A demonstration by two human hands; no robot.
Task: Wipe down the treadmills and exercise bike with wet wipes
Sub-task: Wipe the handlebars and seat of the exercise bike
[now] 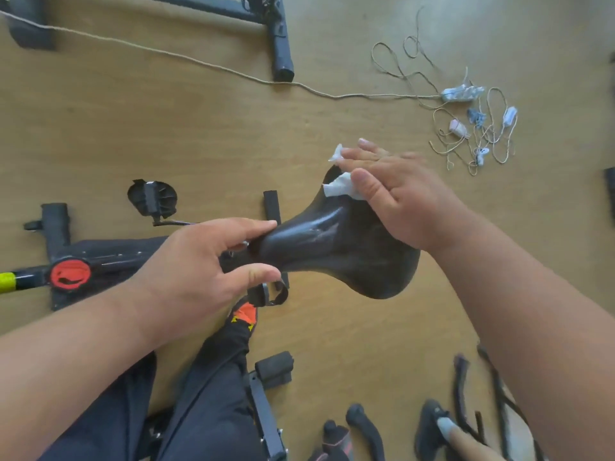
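- wooden floor (199, 144) fills the view, seen from above, light brown.
- black bike saddle (336, 247) sits mid-frame, narrow nose pointing left, wide end to the right, surface shiny with streaks.
- left hand (199, 271) grips the saddle nose, fingers over the top, thumb curled at the near side.
- right hand (399, 197) lies flat on the far wide part of the saddle, fingers straight and close together, pressing a white wet wipe (339, 188) against it; bits of wipe stick out past the fingertips and under the thumb.
- bike frame (106, 261) lies below-left of the saddle, black, with a red round knob (70, 273) and a yellow-green band at the far left edge.
- black pedal (152, 197) just above the frame.
- pale cord (199, 61) runs across the floor to a white power strip (462, 92) top right, with tangled thin cables and small plugs (479, 134) beside it.
- black equipment foot (281, 51) at the top.
- person's dark trousered leg (213, 394) at the bottom, sock with an orange patch.
- black handlebar grips (362, 430) bottom right, blurred.
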